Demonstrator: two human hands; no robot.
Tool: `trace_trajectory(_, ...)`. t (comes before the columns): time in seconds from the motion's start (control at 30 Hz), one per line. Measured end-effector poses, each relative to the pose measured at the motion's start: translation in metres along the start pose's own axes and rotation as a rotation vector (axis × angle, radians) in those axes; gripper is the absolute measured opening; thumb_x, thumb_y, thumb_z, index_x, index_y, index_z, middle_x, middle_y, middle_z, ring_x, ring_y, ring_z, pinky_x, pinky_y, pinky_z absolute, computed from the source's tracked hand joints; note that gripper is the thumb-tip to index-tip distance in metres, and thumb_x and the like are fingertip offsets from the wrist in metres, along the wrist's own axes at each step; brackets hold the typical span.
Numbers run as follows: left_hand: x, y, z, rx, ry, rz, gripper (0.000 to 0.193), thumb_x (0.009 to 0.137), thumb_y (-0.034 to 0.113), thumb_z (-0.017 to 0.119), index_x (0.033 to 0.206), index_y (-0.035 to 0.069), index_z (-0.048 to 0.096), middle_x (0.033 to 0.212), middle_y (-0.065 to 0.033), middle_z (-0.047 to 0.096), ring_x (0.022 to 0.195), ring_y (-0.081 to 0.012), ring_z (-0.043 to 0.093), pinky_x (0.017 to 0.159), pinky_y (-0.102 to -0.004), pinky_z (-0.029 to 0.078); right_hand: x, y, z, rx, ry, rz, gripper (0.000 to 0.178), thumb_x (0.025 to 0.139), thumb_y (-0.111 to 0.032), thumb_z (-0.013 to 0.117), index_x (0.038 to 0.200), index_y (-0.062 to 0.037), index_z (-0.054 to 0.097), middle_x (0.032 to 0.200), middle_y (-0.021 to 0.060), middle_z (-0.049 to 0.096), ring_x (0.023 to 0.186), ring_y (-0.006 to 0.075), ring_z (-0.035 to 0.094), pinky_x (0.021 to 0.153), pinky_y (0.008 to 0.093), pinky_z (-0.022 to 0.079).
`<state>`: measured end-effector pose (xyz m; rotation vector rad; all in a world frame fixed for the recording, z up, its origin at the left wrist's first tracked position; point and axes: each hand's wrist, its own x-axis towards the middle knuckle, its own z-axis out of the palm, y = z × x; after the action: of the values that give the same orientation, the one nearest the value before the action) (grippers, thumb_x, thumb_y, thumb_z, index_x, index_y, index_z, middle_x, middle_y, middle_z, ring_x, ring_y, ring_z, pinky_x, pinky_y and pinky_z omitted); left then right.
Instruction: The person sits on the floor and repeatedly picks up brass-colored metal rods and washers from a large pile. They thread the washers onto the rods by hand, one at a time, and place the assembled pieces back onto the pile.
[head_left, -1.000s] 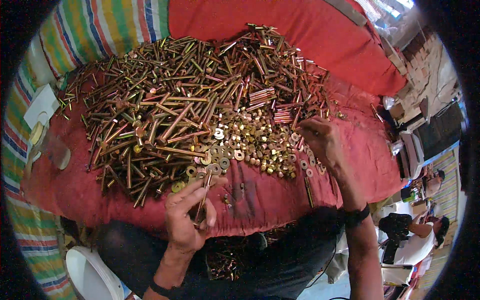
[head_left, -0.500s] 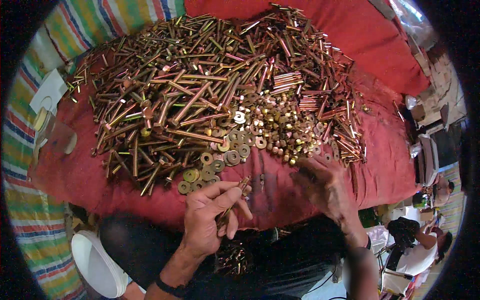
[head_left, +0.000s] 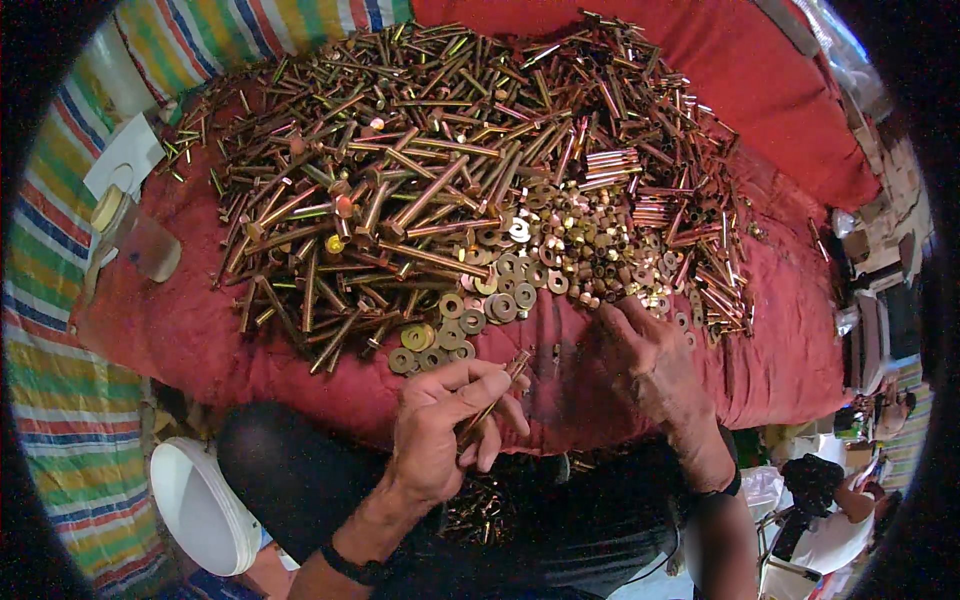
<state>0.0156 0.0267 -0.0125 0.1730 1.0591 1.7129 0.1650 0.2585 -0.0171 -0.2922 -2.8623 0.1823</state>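
Note:
My left hand (head_left: 448, 425) is closed around a long brass-coloured bolt (head_left: 492, 402), its end pointing up toward the pile. My right hand (head_left: 645, 355) rests palm down on the red cloth (head_left: 180, 330), its fingertips at the edge of a heap of small nuts (head_left: 590, 255). A large pile of long bolts (head_left: 430, 170) covers the cloth. Flat washers (head_left: 455, 320) lie in front of the pile, just above my left hand.
A clear plastic bottle (head_left: 135, 235) lies at the cloth's left edge beside a white card (head_left: 125, 160). A white bucket (head_left: 200, 505) stands at lower left. Striped fabric (head_left: 60, 400) lies at left. More bolts (head_left: 480, 510) sit in my lap. Another person (head_left: 835, 510) sits at lower right.
The view has dropped, so the pile appears higher. My right hand has come back from the pile's right side to the nuts near the middle. My left hand still holds the bolt.

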Motion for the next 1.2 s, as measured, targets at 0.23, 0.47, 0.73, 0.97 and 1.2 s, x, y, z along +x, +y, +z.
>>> trace_trajectory(0.23, -0.001, -0.002, 0.001, 0.084, 0.031, 0.021, 0.025, 0.099, 0.019, 0.066, 0.11, -0.003, 0.071, 0.079, -0.011, 0.072, 0.046, -0.0099, 0.057, 0.038, -0.0214, 0.036, 0.001, -0.006, -0.008, -0.041, -0.013, 0.0, 0.03, 0.078, -0.011, 0.078, 0.102, -0.0066, 0.061, 0.093, 0.0116, 0.057, 0.076, 0.0352, 0.065, 0.063, 0.046, 0.053)
trace_trajectory(0.47, 0.02, -0.006, 0.02, 0.172, 0.017, 0.464, 0.02, 0.1, 0.012, 0.065, 0.113, -0.003, 0.069, 0.084, -0.0117, 0.073, 0.056, -0.0142, 0.065, 0.043, -0.0243, 0.047, 0.009, -0.008, -0.001, -0.033, 0.057, 0.007, 0.023, 0.082, -0.015, 0.075, 0.098, -0.0063, 0.06, 0.09, 0.012, 0.056, 0.075, 0.0339, 0.064, 0.061, 0.0451, 0.052)
trace_trajectory(0.73, 0.005, 0.005, 0.011, 0.175, 0.003, 0.097, 0.022, 0.1, 0.017, 0.066, 0.108, -0.004, 0.069, 0.082, -0.0115, 0.073, 0.051, -0.0109, 0.062, 0.037, -0.0198, 0.039, 0.005, -0.002, -0.005, 0.004, 0.048, -0.024, 0.03, 0.082, -0.012, 0.073, 0.11, -0.0033, 0.066, 0.096, 0.0124, 0.061, 0.079, 0.033, 0.067, 0.064, 0.0424, 0.054)
trace_trajectory(0.97, 0.004, 0.02, 0.012, 0.115, 0.023, -0.043, 0.022, 0.101, 0.017, 0.065, 0.106, -0.004, 0.07, 0.082, -0.0118, 0.073, 0.051, -0.0102, 0.062, 0.038, -0.0186, 0.038, 0.008, 0.0, -0.006, -0.08, 0.096, -0.047, 0.026, 0.088, -0.01, 0.07, 0.112, -0.0014, 0.069, 0.102, 0.0129, 0.068, 0.082, 0.0279, 0.07, 0.067, 0.0387, 0.056)
trace_trajectory(1.2, 0.002, 0.01, 0.011, 0.035, 0.001, -0.108, 0.024, 0.102, 0.018, 0.063, 0.107, -0.004, 0.07, 0.083, -0.0128, 0.073, 0.052, -0.0115, 0.064, 0.038, -0.0192, 0.039, 0.015, -0.027, -0.02, 1.478, 0.052, 0.723, 0.022, 0.098, -0.009, 0.063, 0.109, 0.0094, 0.066, 0.088, 0.0148, 0.071, 0.066, 0.0227, 0.071, 0.059, 0.0345, 0.06)
